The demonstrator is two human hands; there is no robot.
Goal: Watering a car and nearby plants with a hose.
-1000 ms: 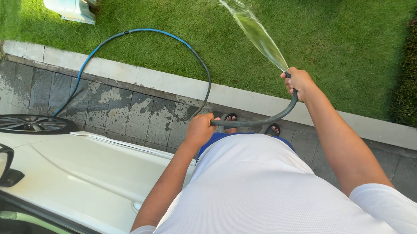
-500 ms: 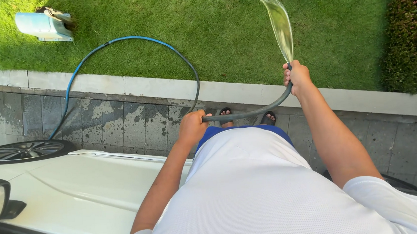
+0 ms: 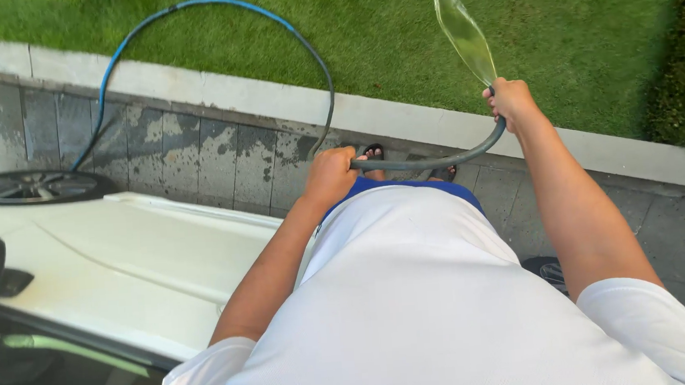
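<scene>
The right hand [image 3: 510,100] has its fingers wrapped tight around the end of the hose [image 3: 437,160], with the thumb pressed at the mouth, so the water [image 3: 460,31] leaves as a flat, glassy sheet fanning up over the grass [image 3: 396,36]. The left hand [image 3: 329,175] is closed in a fist on the same hose further back, in front of the person's waist. Between the two hands the hose sags in a shallow curve; past the left hand it rises in a big loop over the kerb [image 3: 272,101] and onto the lawn, dark rubber turning to blue.

Compared with half a second ago, the right hand sits a little higher and further right, and the spray now goes up and to the left instead of arching over. The loop has slid toward the top edge, and the pale blue container on the lawn is almost out of view.

The paving [image 3: 196,162] is grey square slabs, blotchy with wet patches. The white car [image 3: 122,264] is smooth and glossy.
</scene>
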